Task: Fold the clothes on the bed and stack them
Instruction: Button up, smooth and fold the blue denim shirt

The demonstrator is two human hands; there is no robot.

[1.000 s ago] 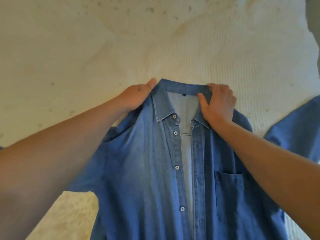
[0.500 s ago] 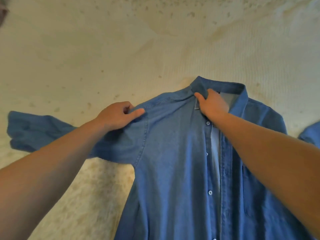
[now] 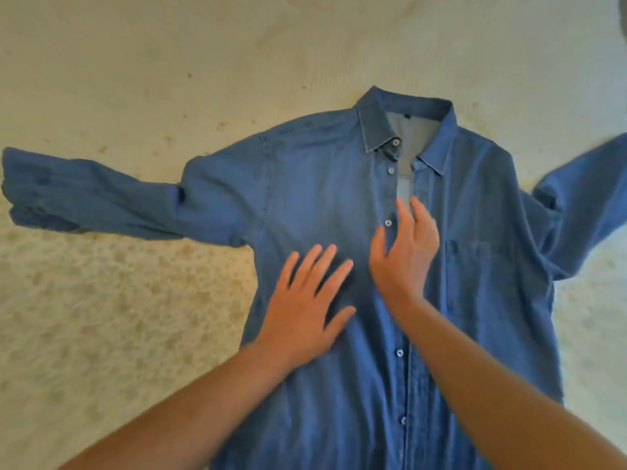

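Observation:
A blue denim button-up shirt (image 3: 315, 184) lies front side up on the bed, collar pointing away from me. Its left sleeve (image 3: 91, 195) stretches out to the left and its right sleeve (image 3: 583, 195) angles up to the right. My left hand (image 3: 305, 307) rests flat on the chest panel with fingers spread. My right hand (image 3: 403, 252) lies on the button placket beside it, fingers apart, gripping nothing. A chest pocket (image 3: 475, 266) sits just right of my right hand.
The bed is covered by a cream textured bedspread (image 3: 118, 317) that fills the view around the shirt. A dark edge (image 3: 622, 15) shows at the top right corner.
Both hands let go of the shoulder and collar and slid down onto the chest. The shirt now lies flat with both sleeves spread out.

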